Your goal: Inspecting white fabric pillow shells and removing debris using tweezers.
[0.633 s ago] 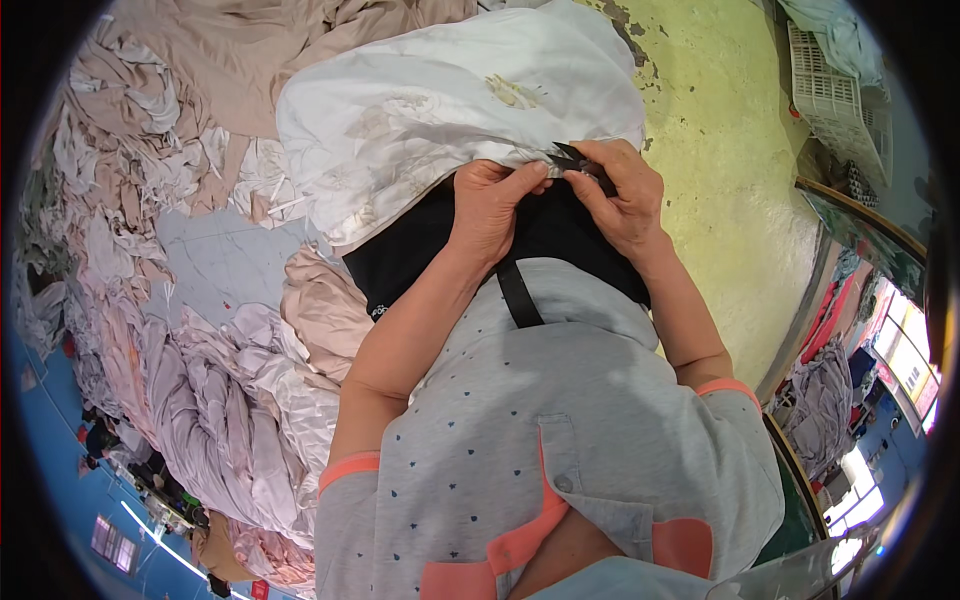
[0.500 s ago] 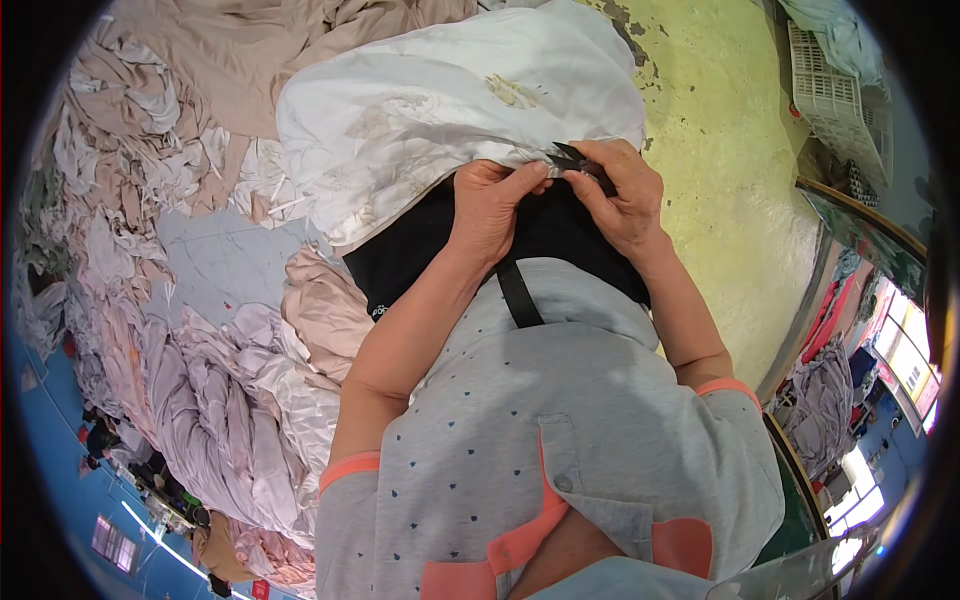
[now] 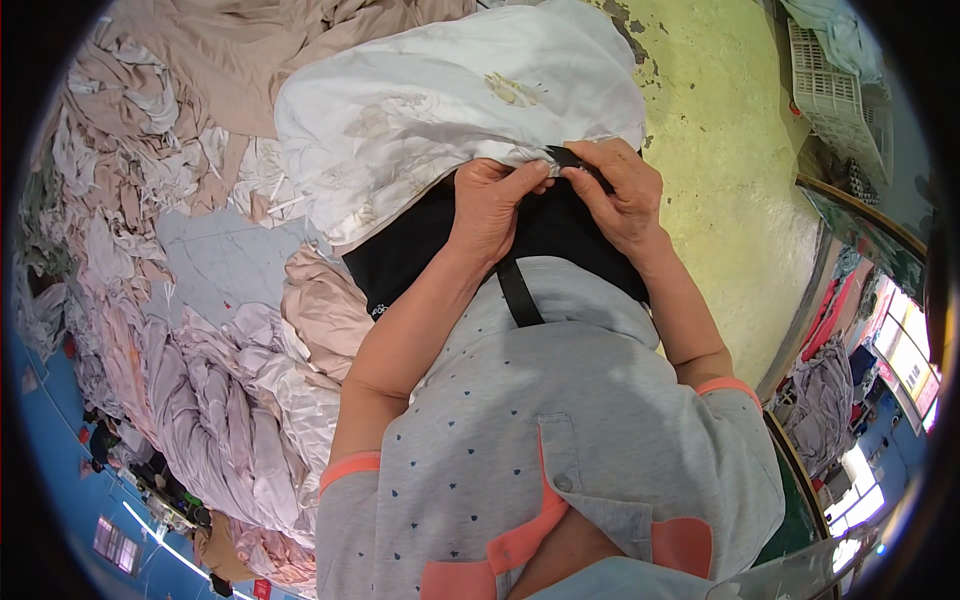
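Across my lap lies a white cloth (image 3: 450, 85) with pale printed flowers, one of them yellowish, over a black apron or garment (image 3: 410, 250). My left hand (image 3: 492, 200) is closed, its thumb and fingers pinching the near edge of this cloth. Just to its right, my right hand (image 3: 622, 190) is closed around small black thread snips (image 3: 563, 156). The blades point left and touch or nearly touch the pinched edge beside my left thumb. Any thread between them is too small to make out.
Heaps of beige fabric (image 3: 230, 60) and lilac-grey fabric (image 3: 215, 400) lie to my left around a patch of grey floor (image 3: 215, 255). On the right, a worn yellow floor (image 3: 725, 200) leads to a white plastic crate (image 3: 825, 75) and a dark-topped table edge (image 3: 870, 220).
The blades of the snips, parted half a second ago, have come together at the cloth's edge. My hands and the cloth have hardly moved.
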The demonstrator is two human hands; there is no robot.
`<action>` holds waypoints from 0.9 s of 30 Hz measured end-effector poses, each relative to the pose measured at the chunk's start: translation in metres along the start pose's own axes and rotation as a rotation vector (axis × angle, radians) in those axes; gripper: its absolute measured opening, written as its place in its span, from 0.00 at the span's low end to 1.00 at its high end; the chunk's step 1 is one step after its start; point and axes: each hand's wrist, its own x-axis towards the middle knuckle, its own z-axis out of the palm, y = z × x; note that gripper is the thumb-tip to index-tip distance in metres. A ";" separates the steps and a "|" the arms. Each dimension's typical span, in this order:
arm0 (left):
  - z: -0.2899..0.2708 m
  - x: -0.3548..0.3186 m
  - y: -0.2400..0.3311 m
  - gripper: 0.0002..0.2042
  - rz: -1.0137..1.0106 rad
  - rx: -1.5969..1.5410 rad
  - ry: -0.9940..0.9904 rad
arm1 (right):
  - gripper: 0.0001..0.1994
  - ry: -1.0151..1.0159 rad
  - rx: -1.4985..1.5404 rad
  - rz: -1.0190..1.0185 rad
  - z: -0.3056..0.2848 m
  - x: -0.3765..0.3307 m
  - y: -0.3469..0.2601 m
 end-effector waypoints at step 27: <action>0.003 -0.006 0.000 0.06 0.095 0.240 0.022 | 0.04 -0.148 0.082 0.114 0.007 0.017 -0.005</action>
